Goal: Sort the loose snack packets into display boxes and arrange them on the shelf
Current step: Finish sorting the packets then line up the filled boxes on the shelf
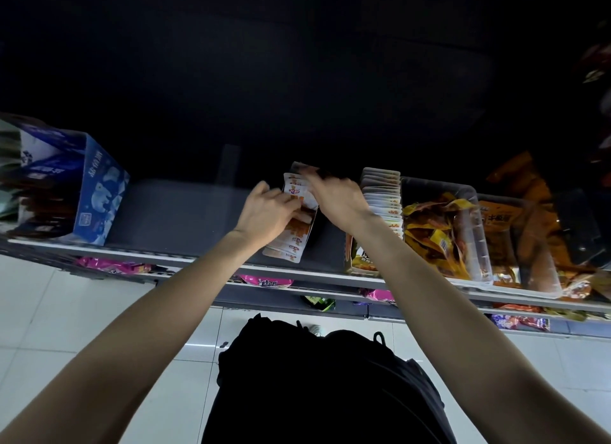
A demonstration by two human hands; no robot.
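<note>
A: Entry, head view. Where are the packets (292, 218) located?

B: A row of white-and-orange packets is seen standing on edge in a display box (310, 227) on the grey shelf (172, 212), about mid-shelf. The near end of the row is fanned out over the box's front, towards the shelf lip.

A: Hands?

B: The left hand (267, 212) is laid against the left side of the row, fingers curled round the packets' edges; the row is judged to be braced so it cannot topple sideways. The right hand (334, 195) is held over the far end of the row. Its fingertips are blurred, so whether a packet is pinched or merely pressed back cannot be told.

A: Why is it held so?

B: Packets on edge are probably slippery and slump easily. One hand is kept as a stop while the other squares or adds, so the faces stay upright for display.

A: Neighbours?

B: Just right, a second box (382, 195) of like packets is already filled and tidy. Beyond it, a clear tub (476, 225) of yellow and orange packs. Far left, a blue carton (99, 195), well apart. Bare shelf is left between the carton and the box.

A: Stage?

B: Filling or straightening of this box is judged mid-way; the fanned front end is not yet tucked in. Risk noted: the front packets could slide off the lip.
</note>
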